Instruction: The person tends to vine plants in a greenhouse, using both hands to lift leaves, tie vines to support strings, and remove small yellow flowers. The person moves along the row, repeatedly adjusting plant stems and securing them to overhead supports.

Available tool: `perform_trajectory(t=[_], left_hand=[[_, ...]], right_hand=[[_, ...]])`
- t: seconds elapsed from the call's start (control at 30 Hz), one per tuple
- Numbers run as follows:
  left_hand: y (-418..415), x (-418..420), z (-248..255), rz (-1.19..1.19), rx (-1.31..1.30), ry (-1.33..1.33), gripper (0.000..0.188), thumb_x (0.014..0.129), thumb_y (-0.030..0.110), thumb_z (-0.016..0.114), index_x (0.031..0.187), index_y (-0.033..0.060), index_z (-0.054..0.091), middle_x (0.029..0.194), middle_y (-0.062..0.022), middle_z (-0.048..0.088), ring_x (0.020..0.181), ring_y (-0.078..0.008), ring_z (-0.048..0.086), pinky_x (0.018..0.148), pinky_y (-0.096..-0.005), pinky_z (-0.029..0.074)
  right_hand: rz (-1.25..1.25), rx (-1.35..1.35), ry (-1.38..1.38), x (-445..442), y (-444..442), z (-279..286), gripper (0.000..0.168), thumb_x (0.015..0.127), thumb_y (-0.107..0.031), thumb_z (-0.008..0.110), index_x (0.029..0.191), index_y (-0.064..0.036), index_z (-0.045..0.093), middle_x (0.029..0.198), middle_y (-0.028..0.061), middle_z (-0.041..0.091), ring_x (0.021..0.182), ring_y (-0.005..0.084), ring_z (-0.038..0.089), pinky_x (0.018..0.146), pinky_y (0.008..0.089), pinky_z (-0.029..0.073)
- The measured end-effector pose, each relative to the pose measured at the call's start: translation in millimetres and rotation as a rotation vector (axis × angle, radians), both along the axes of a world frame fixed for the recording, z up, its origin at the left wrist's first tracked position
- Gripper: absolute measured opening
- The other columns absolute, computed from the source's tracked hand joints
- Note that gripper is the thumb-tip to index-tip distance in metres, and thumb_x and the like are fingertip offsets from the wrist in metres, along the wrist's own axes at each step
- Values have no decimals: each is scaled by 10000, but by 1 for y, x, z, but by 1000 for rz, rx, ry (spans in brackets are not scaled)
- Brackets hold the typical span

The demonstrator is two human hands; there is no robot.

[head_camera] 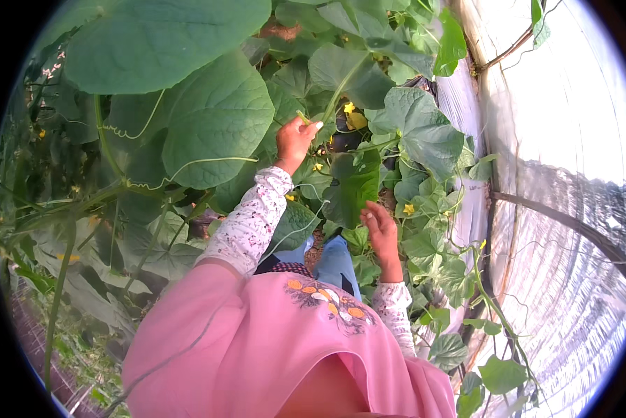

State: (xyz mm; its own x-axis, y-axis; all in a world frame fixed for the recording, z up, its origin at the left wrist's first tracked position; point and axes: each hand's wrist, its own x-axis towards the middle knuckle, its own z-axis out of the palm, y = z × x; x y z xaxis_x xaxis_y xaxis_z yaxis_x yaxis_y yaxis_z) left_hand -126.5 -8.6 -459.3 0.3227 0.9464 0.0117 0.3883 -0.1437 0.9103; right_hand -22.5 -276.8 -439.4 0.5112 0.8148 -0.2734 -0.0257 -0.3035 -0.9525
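My left hand [296,142] is closed on a thin green stem [303,117], pinched between thumb and fingers, in front of broad vine leaves. What the stem joins is hard to make out. Lower and to the right, my right hand [382,230] is raised with fingers slightly bent, beside a bright green leaf [362,183]. Nothing shows in it. A lobed leaf [422,130] spreads above it to the right. Small yellow flowers [349,107] show among the foliage.
Large leaves [219,120] crowd the upper left, with curling tendrils [135,137]. On the right runs a translucent plastic greenhouse wall [563,130] with a curved support [569,219]. A trailing vine [493,303] hangs along it. A thin cord [297,232] crosses near my left sleeve.
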Motion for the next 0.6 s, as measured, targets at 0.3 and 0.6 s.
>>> perform_trajectory(t=[0.3,0.6], left_hand=[[-45,-8,-3,-167,74,157,247,792,295,636,778,49,611,717,-90,643,712,-149,632,624,-295,475],[-55,-33,-10,-75,-151,-133,201,762,196,672,741,14,589,603,-37,598,514,-85,538,484,-226,423]], right_hand=[[380,658,203,-8,71,196,688,824,-334,607,1342,-7,294,1264,159,445,1166,235,443,987,360,320],[1229,624,1456,-35,33,206,733,722,-346,694,1100,222,425,588,150,571,372,122,483,394,220,408]])
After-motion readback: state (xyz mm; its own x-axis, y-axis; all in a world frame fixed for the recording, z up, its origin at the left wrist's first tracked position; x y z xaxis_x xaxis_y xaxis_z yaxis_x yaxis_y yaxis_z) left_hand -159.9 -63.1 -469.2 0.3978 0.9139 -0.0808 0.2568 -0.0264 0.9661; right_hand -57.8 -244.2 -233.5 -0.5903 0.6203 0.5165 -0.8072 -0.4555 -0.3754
